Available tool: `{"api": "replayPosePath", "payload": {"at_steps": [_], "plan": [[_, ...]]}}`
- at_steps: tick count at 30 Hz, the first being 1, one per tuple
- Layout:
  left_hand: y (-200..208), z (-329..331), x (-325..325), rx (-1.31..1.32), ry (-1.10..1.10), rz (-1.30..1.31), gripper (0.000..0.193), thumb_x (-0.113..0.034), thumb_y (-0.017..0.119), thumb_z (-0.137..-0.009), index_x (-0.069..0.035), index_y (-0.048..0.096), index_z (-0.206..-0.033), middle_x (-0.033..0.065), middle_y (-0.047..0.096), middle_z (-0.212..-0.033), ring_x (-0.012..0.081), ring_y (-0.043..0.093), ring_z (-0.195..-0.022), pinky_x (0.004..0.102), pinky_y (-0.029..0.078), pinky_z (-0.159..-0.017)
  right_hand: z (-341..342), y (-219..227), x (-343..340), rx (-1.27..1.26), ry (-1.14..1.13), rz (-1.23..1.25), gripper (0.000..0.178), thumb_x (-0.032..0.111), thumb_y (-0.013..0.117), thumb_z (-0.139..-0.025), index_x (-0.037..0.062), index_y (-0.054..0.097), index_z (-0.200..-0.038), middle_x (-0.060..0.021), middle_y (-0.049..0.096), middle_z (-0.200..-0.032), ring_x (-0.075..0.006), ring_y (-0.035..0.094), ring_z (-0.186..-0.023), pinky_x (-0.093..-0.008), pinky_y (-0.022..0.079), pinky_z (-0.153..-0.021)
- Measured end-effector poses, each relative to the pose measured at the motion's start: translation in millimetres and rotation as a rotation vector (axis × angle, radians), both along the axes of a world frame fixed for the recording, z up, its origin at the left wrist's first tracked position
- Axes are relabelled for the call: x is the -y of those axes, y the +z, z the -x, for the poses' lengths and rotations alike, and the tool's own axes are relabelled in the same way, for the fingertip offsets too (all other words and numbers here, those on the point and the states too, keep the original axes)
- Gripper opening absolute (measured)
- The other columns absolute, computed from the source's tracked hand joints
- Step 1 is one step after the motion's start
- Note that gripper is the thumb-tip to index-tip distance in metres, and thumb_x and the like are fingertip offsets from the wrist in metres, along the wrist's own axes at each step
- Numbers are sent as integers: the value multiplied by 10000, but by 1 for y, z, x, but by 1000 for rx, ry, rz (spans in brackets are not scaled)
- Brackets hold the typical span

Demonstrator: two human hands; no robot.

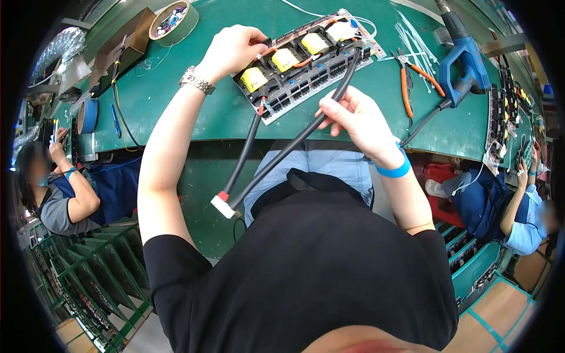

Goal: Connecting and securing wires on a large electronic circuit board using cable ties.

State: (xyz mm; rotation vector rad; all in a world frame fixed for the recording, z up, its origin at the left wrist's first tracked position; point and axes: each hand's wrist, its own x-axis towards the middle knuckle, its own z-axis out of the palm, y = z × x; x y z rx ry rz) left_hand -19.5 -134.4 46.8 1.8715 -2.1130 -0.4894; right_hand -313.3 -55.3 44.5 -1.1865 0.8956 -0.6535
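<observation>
A long circuit board (306, 76) lies at a slant on the green table, carrying yellow-wrapped coils (285, 59), black parts and short orange wires. My left hand (234, 50) is closed at the board's far left corner, its fingertips partly hidden behind the thumb. In my right hand (356, 120) a black sleeved cable (294, 142) is pinched between thumb and fingers. That cable runs from the board's right end down to a white connector (222, 207) hanging past the table edge. A second black sleeved cable (243, 154) joins the same connector to the board's near left corner.
Right of the board lie orange-handled cutters (406, 91), white cable ties (416, 44) and a blue heat gun (468, 65). At left are a round tub (175, 25), a cardboard box (126, 50) and a tape roll (88, 116). Co-workers sit on both sides.
</observation>
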Motion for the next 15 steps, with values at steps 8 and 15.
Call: {"api": "replayPosePath", "payload": {"at_steps": [8, 15], "plan": [[7, 16, 12, 129, -127, 137, 226, -211, 727, -869, -86, 779, -1049, 109, 766, -946, 247, 740, -863, 355, 578, -799, -23, 28, -14, 96, -19, -15, 265, 221, 691, -999, -6, 598, -1099, -102, 698, -934, -132, 686, -755, -240, 547, -651], [5, 14, 37, 9, -435, 68, 238, -203, 671, -956, -66, 752, -1133, 117, 739, -994, 266, 712, -915, 356, 557, -828, -25, -1, -29, 166, -35, -106, 233, 205, 630, -1036, -1, 594, -1138, -114, 706, -951, -140, 690, -764, -250, 537, -655]]}}
